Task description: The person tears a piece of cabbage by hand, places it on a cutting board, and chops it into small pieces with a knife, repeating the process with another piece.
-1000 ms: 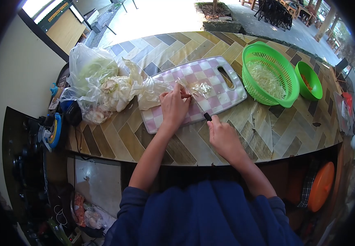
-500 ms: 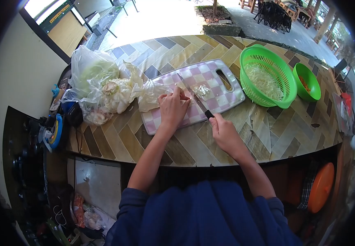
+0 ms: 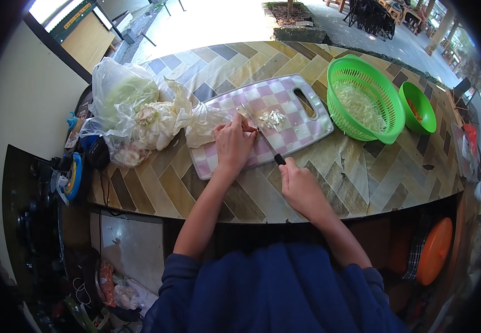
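A pink-and-white checked cutting board (image 3: 301,125) lies on the tiled counter. My left hand (image 3: 234,143) presses down on a piece of cabbage on the board, fingers curled over it. My right hand (image 3: 299,186) grips the black handle of a knife (image 3: 266,142), whose blade runs up beside the left fingers. A small heap of shredded cabbage (image 3: 272,118) sits just right of the blade.
Plastic bags with cabbage heads (image 3: 135,114) lie left of the board. A green colander (image 3: 364,100) of shredded cabbage and a small green bowl (image 3: 418,109) stand to the right. The counter's front edge (image 3: 240,216) runs below my hands. An orange lid (image 3: 433,252) shows lower right.
The knife has drawn back toward me and its blade has dropped beside the left fingers. The left hand stays on the cabbage piece.
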Motion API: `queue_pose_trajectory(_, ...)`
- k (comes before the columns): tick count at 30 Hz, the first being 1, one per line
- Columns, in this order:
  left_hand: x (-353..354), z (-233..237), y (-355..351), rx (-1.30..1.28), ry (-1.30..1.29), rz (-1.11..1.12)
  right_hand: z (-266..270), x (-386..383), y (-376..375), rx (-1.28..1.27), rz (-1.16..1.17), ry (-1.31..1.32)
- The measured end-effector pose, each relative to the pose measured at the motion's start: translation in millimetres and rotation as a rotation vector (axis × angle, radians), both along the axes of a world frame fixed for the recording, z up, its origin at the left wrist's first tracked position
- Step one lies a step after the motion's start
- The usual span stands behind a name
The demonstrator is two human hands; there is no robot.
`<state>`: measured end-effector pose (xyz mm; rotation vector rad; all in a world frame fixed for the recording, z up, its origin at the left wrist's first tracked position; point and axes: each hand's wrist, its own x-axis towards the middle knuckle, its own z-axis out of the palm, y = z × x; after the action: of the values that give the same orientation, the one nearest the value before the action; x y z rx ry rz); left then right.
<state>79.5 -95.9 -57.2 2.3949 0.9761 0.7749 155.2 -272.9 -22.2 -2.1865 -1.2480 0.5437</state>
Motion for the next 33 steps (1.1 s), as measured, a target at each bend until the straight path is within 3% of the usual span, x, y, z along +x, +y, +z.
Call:
queue_pose_trajectory(4, -1, -3, 0, 0.043, 0.020, -0.037, -15, -7, 16, 0.013, -0.013, -0.154)
queue_pose_trajectory(8, -7, 2, -3, 0.146, 0.038, -0.082, -13, 6, 20, 0.069, -0.018, -0.061)
queue_pose_trajectory(13, -5, -1, -3, 0.014, 0.006, -0.042, 1, 13, 5, 0.158, -0.027, 0.146)
queue_pose_trajectory(33, -5, 3, -6, 0.019, -0.024, 0.019, 5, 13, -20, 0.129, 0.000, 0.203)
